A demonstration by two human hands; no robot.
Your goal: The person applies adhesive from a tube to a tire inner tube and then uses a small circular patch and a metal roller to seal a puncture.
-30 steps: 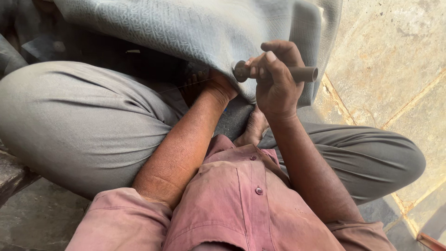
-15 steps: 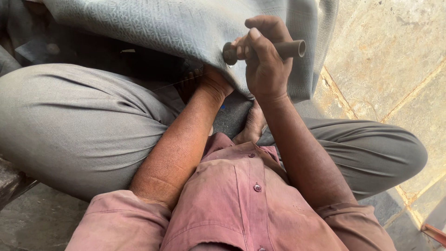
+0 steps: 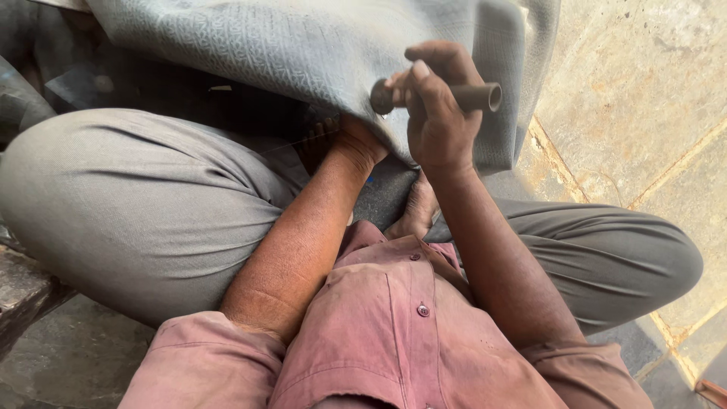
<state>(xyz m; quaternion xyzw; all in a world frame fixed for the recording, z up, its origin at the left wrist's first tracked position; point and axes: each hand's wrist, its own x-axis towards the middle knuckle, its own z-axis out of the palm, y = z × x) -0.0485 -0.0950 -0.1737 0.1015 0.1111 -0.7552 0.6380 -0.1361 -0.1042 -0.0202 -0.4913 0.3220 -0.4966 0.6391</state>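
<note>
Right hand (image 3: 438,113) closed around a short dark metal rod (image 3: 469,96), fingers wrapped over its middle. Rod sits in the fist, raised just in front of the grey patterned cloth (image 3: 303,45) that drapes down over the lap. Long axis runs roughly level, side to side: rounded knob end pokes out of the fist toward the cloth's middle, hollow tube end (open mouth visible) points out toward the stone floor (image 3: 644,83) beside the cloth's edge. Thumb lies along the upper side of the rod.

Left hand (image 3: 356,136) reaches under the lower hem of the cloth; only the wrist and heel show, fingers hidden beneath the cloth, so cannot tell whether it is open or gripping. It touches the cloth's underside at the hem, just below the rod's knob end.

Below the cloth: crossed legs in grey trousers (image 3: 151,212), a bare foot (image 3: 415,212) tucked between them, faded red shirt (image 3: 394,333) nearest the camera.
</note>
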